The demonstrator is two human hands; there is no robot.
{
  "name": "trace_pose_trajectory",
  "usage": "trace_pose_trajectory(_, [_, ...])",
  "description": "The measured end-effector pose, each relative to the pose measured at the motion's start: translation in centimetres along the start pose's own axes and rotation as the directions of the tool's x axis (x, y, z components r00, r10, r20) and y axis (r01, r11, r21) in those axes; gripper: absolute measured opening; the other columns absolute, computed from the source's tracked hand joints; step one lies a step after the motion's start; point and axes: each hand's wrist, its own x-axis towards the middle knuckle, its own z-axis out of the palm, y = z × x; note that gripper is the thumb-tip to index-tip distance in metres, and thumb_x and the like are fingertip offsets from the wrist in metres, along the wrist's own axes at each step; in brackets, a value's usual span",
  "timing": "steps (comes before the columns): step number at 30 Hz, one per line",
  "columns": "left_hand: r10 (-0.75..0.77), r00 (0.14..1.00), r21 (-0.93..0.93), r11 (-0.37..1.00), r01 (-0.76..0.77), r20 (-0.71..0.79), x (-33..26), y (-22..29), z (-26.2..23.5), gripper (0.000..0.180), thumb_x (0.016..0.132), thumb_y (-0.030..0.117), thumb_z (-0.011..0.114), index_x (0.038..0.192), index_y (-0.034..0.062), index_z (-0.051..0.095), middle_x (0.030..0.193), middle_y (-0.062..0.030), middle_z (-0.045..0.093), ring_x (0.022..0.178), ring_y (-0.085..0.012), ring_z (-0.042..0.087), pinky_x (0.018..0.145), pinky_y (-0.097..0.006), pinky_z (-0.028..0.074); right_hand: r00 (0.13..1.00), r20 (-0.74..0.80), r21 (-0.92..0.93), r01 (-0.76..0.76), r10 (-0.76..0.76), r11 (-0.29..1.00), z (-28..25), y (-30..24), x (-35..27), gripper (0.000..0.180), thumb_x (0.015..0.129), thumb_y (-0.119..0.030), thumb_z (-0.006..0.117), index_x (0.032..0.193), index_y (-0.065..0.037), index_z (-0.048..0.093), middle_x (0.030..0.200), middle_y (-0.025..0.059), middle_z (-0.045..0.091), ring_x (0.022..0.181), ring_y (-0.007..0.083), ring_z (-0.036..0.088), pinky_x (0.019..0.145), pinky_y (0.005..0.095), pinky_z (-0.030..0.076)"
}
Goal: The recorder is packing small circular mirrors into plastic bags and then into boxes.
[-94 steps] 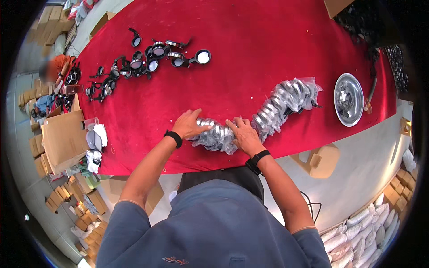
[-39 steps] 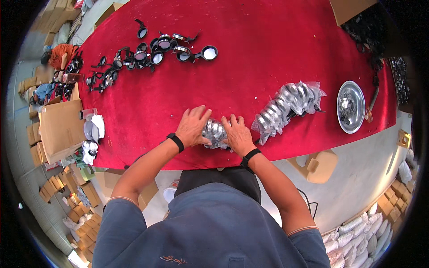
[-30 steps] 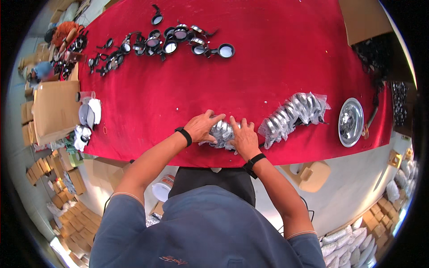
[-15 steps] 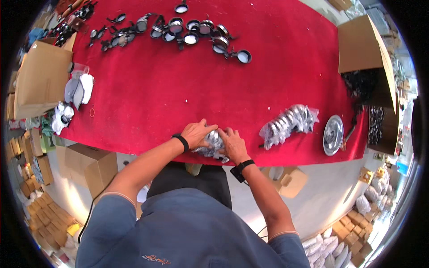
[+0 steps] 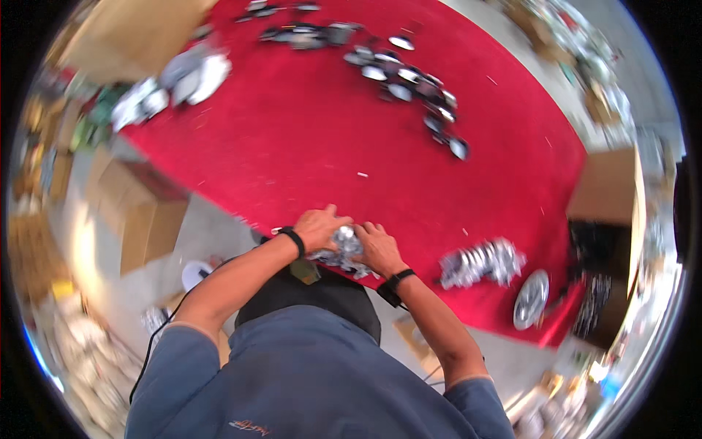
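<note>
Left hand (image 5: 319, 230) and right hand (image 5: 380, 250) are kinda half-curling around a short row of plastic-wrapped silvery discs (image 5: 346, 243), holding it right between them; another wrapped row (image 5: 482, 263) is lying off to their right.

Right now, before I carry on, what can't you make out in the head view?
Head view, plastic-wrapped silvery discs: their count is hidden by the left hand and right hand; finger grip is unclear too.
Head view, black-rimmed discs: fine detail lost to blur.
Head view, metal dish: contents too blurred to identify.
Head view, upper-left cardboard box: cut off by the top edge.
</note>
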Motion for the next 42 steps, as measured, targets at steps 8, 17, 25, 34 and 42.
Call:
trace_pose_trajectory(8, [-0.338, 0.881, -0.131, 0.941, 0.312, -0.331, -17.6, -10.6, -1.5, 0.081, 0.068, 0.041, 0.094, 0.139, 0.0227, 0.061, 0.117, -0.0233, 0.061, 0.095, -0.0442, 0.071, 0.078, -0.054, 0.059, 0.910, 0.235, -0.183, 0.388, -0.343, 0.903, 1.3, -17.4, 12.1, 0.080, 0.072, -0.031, 0.092, 0.141, -0.008, 0.059, 0.126, 0.0134, 0.063, 0.120, 0.0387, 0.062, 0.093, 0.0501, 0.059])
trace_pose_trajectory(17, [-0.639, 0.578, -0.367, 0.767, 0.526, -0.507, -37.4, -21.6, 0.4, 0.076, 0.066, 0.043, 0.094, 0.132, 0.0221, 0.061, 0.106, -0.0224, 0.065, 0.088, -0.0424, 0.071, 0.071, -0.053, 0.058, 0.624, 0.575, -0.260, 0.753, -0.530, 0.604, 9.1, -40.3, 24.0, 0.083, 0.071, -0.033, 0.094, 0.141, -0.009, 0.058, 0.130, 0.0111, 0.063, 0.121, 0.0365, 0.061, 0.094, 0.0491, 0.059])
trace_pose_trajectory(25, [-0.847, 0.159, -0.625, 0.489, 0.608, -0.508, -50.3, -23.2, 0.8, 0.074, 0.068, 0.041, 0.093, 0.133, 0.0221, 0.063, 0.113, -0.0223, 0.064, 0.093, -0.0448, 0.071, 0.076, -0.053, 0.058, 0.253, 0.757, -0.099, 0.956, -0.602, 0.278, 15.0, -57.1, 29.8, 0.080, 0.073, -0.033, 0.092, 0.141, -0.008, 0.058, 0.131, 0.0089, 0.064, 0.123, 0.0346, 0.060, 0.097, 0.0483, 0.056])
trace_pose_trajectory(34, [-0.932, -0.246, -0.859, 0.113, 0.499, -0.265, -56.9, -21.7, 5.2, 0.074, 0.069, 0.041, 0.094, 0.136, 0.0248, 0.066, 0.117, -0.0233, 0.063, 0.096, -0.0440, 0.072, 0.080, -0.053, 0.059, -0.232, 0.766, 0.228, 0.970, -0.600, -0.084, 23.5, -68.3, 31.0, 0.076, 0.072, -0.031, 0.092, 0.137, -0.008, 0.059, 0.125, 0.0111, 0.064, 0.118, 0.0353, 0.061, 0.096, 0.0478, 0.055])
trace_pose_trajectory(42, [-0.866, -0.481, -0.920, -0.072, 0.385, -0.134, -64.8, -20.1, 9.3, 0.073, 0.073, 0.037, 0.092, 0.138, 0.0210, 0.062, 0.113, -0.0233, 0.062, 0.096, -0.0444, 0.070, 0.080, -0.054, 0.057, -0.424, 0.767, 0.355, 0.906, -0.483, -0.232, 32.2, -78.0, 27.4, 0.074, 0.074, -0.027, 0.092, 0.136, -0.009, 0.058, 0.127, 0.0122, 0.062, 0.119, 0.0370, 0.060, 0.096, 0.0487, 0.055])
